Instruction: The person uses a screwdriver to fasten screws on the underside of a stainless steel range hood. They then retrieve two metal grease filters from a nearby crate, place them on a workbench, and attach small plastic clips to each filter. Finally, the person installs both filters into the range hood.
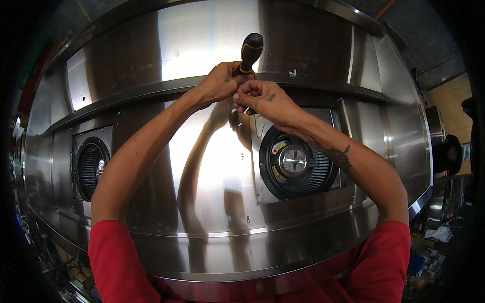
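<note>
My left hand (221,81) grips a screwdriver with a black and orange handle (249,52), handle end pointing up. My right hand (260,97) is curled just below it, fingers pinched at the tool's lower end; the shaft and tip are hidden between the hands. Both hands are raised against a large stainless steel housing (212,161), at the ledge (313,83) that runs across its upper part. Whether the right hand holds a small part cannot be seen.
A round black fan grille with a metal hub (295,161) sits in the panel below my right forearm. A second round fan (92,166) is at the left. Cluttered shelves and boxes (434,237) show at the right edge.
</note>
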`<state>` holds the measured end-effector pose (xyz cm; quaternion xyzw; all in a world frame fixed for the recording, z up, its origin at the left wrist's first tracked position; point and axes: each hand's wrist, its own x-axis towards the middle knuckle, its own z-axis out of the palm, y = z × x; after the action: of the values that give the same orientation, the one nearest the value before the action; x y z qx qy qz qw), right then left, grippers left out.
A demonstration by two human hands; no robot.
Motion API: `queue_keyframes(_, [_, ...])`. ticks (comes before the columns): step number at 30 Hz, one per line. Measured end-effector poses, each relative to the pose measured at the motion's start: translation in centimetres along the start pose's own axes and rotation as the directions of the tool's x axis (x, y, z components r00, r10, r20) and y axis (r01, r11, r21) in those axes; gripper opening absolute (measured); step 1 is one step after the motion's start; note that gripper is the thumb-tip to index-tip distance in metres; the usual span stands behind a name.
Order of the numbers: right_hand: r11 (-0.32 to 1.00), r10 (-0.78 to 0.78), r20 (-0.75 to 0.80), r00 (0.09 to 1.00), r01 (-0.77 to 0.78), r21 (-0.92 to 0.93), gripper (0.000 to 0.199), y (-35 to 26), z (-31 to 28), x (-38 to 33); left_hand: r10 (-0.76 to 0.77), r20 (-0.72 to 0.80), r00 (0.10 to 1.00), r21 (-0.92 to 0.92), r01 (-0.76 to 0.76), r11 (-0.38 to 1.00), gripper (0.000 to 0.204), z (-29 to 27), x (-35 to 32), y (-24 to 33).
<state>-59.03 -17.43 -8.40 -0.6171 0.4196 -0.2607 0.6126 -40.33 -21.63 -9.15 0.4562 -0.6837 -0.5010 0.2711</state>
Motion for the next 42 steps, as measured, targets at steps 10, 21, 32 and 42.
queue_keyframes(10, [0.501,-0.645,-0.090,0.759,0.332,-0.799,0.035,-8.5,-5.1,-1.0,0.056,0.052,0.997,0.077,-0.060,0.995,0.028,-0.7,0.3,-0.8])
queue_keyframes(21, [0.054,-0.542,0.283,0.791,0.369,-0.928,0.035,-10.7,-2.5,1.8,0.019,0.143,0.990,-0.416,0.043,0.908,0.063,-2.3,-1.3,0.4])
queue_keyframes(32, [0.054,-0.352,0.287,0.891,0.325,-0.944,0.029,-13.4,-4.7,0.9,0.206,-0.066,0.976,0.194,-0.190,0.963,0.067,-2.4,-0.2,0.8])
queue_keyframes(42, [-0.066,-0.651,0.459,0.605,0.557,-0.828,0.053,-12.6,-5.8,2.9,0.254,-0.032,0.967,0.222,-0.241,0.945,0.044,-2.4,-0.8,2.9])
